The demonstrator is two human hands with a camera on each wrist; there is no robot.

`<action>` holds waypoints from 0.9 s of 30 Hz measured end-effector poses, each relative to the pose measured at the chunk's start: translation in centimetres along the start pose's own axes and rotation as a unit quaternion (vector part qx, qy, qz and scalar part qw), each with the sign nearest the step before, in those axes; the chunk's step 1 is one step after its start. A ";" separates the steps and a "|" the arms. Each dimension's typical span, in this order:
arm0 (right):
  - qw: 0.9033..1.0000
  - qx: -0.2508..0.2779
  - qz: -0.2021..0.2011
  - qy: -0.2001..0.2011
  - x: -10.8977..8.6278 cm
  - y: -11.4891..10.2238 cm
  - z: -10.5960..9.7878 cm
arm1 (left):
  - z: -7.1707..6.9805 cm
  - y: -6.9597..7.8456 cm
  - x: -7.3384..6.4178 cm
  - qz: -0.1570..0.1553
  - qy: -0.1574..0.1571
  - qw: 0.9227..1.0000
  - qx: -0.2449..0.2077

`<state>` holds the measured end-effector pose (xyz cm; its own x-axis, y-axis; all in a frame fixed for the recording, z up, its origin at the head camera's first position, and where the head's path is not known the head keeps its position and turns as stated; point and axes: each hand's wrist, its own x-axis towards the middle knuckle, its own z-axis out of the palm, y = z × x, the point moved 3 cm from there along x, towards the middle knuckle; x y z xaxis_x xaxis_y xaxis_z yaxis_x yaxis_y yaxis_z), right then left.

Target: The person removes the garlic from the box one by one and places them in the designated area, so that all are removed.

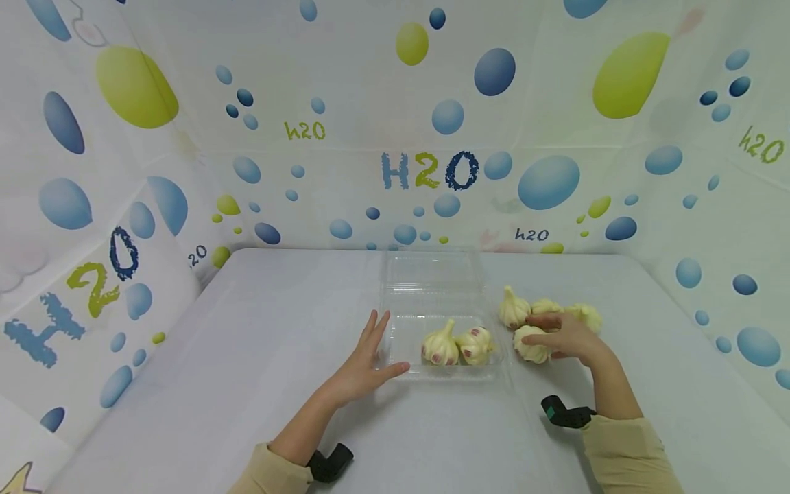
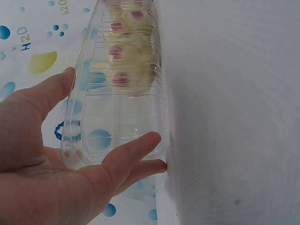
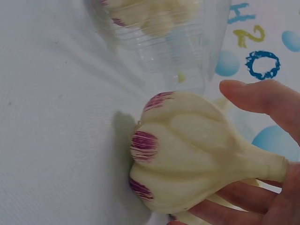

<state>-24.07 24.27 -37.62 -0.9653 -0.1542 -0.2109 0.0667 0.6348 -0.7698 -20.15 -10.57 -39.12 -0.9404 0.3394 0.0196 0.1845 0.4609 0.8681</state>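
A clear plastic clamshell box stands on the table with its lid laid back. Two garlic bulbs with purple streaks sit in its right part. My left hand touches the box's left end, thumb at the front and fingers spread along the side. To the right of the box, my right hand reaches round a garlic bulb lying on the table. In the right wrist view the thumb stands apart from that bulb, and the other fingers lie beside and partly behind it.
Several more garlic bulbs lie around and behind my right hand, some partly hidden by it. The white table stretches left and in front of the box. A curtain with bubble prints hangs behind the table.
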 end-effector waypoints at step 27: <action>0.992 0.035 -0.081 0.088 -1.9 -2.5 -2.3 | 0.1 -0.4 0.1 0.000 0.001 1.000 0.014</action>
<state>-23.01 24.73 -33.93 -0.9935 -0.1114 0.0237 -0.0822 0.5570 -0.8264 -20.32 -10.68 -39.50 -0.9413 0.3370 0.0200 0.1912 0.4835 0.8542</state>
